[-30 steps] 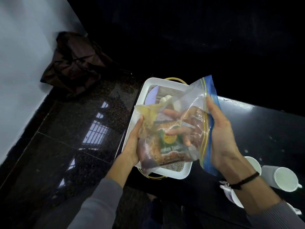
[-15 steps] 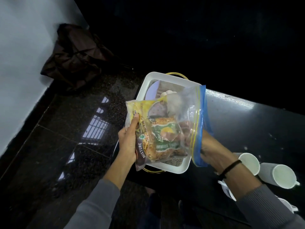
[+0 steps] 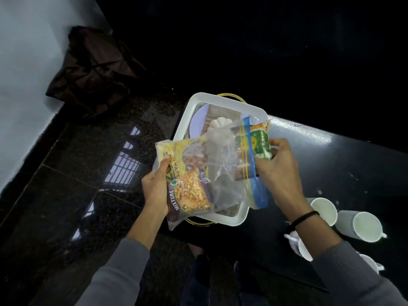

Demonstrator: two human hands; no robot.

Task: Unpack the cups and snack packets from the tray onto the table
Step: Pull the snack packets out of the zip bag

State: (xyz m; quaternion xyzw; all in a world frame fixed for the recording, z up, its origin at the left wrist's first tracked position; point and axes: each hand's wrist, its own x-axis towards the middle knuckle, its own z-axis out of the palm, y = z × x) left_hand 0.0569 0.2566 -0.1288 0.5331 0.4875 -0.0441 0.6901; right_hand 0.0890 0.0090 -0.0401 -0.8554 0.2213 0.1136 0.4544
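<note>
A clear zip bag [image 3: 223, 164] with a blue seal is held above the white tray [image 3: 223, 102]. My left hand [image 3: 155, 186] grips the bag's closed end, where a yellow "mixture" snack packet [image 3: 189, 184] lies inside. My right hand [image 3: 278, 164] is at the bag's mouth, closed on a green snack packet [image 3: 260, 140] that sticks halfway out. Two white cups [image 3: 324, 209] [image 3: 364, 226] lie on the black table [image 3: 344, 164] at the right, and more cups [image 3: 298, 246] show behind my right forearm.
Inside the tray lie a pale plate [image 3: 198, 120] and a small white ribbed object [image 3: 217, 124]. The tray sits at the table's left corner, over a dark polished floor [image 3: 88, 173]. A brown bag [image 3: 92, 69] leans against the white wall at the upper left.
My right hand, earlier reaching inside the zip bag, has pulled the green packet out through the bag's mouth toward the right. My left hand still holds the bag's other end.
</note>
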